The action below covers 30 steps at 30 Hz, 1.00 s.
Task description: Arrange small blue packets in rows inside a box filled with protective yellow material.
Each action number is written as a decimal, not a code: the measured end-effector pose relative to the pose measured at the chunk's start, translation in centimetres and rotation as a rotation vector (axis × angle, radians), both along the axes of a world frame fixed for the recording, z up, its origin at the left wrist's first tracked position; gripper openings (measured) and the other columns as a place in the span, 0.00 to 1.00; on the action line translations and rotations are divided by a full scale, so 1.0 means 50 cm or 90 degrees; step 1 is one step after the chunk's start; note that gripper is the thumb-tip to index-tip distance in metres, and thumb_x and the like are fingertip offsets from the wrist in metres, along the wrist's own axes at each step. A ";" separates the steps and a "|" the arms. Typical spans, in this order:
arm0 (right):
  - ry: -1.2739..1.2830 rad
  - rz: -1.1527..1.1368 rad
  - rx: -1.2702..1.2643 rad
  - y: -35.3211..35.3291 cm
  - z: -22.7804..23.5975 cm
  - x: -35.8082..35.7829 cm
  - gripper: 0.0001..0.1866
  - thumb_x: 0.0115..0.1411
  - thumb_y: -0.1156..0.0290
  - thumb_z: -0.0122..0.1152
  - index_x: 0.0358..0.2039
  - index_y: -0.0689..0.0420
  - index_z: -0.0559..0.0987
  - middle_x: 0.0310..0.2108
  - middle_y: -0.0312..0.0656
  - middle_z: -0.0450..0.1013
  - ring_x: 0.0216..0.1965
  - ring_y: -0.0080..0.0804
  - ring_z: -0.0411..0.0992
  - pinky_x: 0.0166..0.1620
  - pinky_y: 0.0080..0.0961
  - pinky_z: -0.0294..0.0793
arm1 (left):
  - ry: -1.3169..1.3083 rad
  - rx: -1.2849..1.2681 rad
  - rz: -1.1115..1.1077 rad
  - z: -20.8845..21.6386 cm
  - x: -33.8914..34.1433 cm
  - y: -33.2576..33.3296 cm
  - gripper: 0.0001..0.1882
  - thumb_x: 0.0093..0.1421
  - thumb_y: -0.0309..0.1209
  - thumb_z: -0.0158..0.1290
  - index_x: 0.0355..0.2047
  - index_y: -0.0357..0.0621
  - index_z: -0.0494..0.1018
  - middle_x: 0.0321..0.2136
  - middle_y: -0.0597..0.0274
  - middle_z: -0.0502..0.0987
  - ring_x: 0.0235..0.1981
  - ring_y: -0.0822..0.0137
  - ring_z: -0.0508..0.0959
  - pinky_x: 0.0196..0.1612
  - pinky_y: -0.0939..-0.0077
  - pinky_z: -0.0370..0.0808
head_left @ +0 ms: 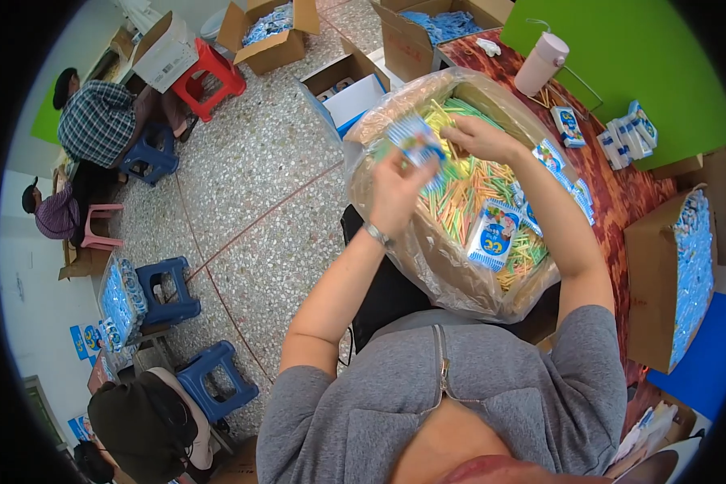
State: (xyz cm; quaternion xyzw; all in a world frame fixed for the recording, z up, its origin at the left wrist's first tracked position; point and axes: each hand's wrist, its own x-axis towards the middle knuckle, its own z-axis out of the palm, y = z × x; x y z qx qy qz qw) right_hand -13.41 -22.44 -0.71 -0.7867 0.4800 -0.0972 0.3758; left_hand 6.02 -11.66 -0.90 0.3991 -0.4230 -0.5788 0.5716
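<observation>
My left hand (398, 189) is closed on a small blue-and-white packet (415, 139), blurred by motion, above a large clear plastic bag (448, 278). Thin coloured sticks (469, 194), in green, yellow, orange and pink, fill the bag. Just right of the packet, my right hand (482, 139) has its fingers pinched at some yellow sticks (438, 118); the fingertips are partly hidden. On top of the loose sticks lies a blue-and-white packet (494, 234) with a round printed front. More packets (550, 161) rest along the bag's right side, partly behind my right forearm.
A red-patterned table (613, 198) at right bears a pink bottle (540, 64) and several small packets (639, 125). Cartons of blue packets stand at right (690, 274) and at the back (278, 28). Blue stools (165, 290) and seated people (97, 121) are at left.
</observation>
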 end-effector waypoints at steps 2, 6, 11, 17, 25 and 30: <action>-0.211 -0.027 0.328 0.023 0.001 -0.026 0.17 0.69 0.55 0.47 0.42 0.58 0.72 0.35 0.42 0.77 0.31 0.26 0.78 0.33 0.25 0.78 | 0.097 -0.046 0.019 0.005 -0.004 -0.062 0.14 0.60 0.27 0.57 0.45 0.37 0.72 0.38 0.64 0.78 0.38 0.74 0.77 0.45 0.77 0.75; -0.454 -0.072 0.624 0.067 -0.033 -0.054 0.18 0.70 0.56 0.45 0.46 0.59 0.72 0.35 0.44 0.77 0.31 0.31 0.79 0.32 0.27 0.80 | 0.267 0.028 -0.085 -0.021 -0.043 -0.142 0.09 0.62 0.28 0.56 0.42 0.40 0.73 0.37 0.66 0.78 0.39 0.74 0.77 0.46 0.75 0.73; -0.633 -0.162 0.678 0.106 -0.039 -0.062 0.16 0.69 0.60 0.50 0.48 0.60 0.69 0.33 0.43 0.76 0.29 0.30 0.78 0.29 0.22 0.80 | 0.240 0.164 -0.219 -0.057 -0.083 -0.146 0.07 0.63 0.31 0.56 0.40 0.44 0.74 0.36 0.70 0.79 0.36 0.76 0.78 0.38 0.80 0.74; -0.637 -0.171 0.625 0.127 -0.042 -0.064 0.15 0.65 0.70 0.57 0.48 0.64 0.69 0.31 0.39 0.72 0.28 0.21 0.73 0.28 0.14 0.75 | 0.194 0.151 -0.240 -0.039 -0.092 -0.138 0.08 0.62 0.33 0.57 0.40 0.45 0.74 0.34 0.70 0.79 0.30 0.78 0.76 0.29 0.80 0.73; -0.539 -0.235 0.561 0.152 -0.005 -0.053 0.15 0.65 0.69 0.57 0.49 0.63 0.70 0.32 0.38 0.73 0.30 0.20 0.73 0.28 0.15 0.74 | 0.079 0.001 -0.198 -0.020 -0.070 -0.132 0.10 0.62 0.30 0.57 0.42 0.39 0.74 0.37 0.65 0.79 0.35 0.78 0.76 0.38 0.81 0.73; -0.516 -0.137 0.483 0.161 0.049 -0.106 0.15 0.68 0.62 0.53 0.46 0.61 0.72 0.28 0.30 0.70 0.29 0.16 0.71 0.29 0.18 0.73 | 0.067 -0.072 -0.100 0.008 -0.034 -0.095 0.15 0.59 0.30 0.60 0.44 0.38 0.73 0.36 0.67 0.79 0.37 0.78 0.76 0.42 0.81 0.73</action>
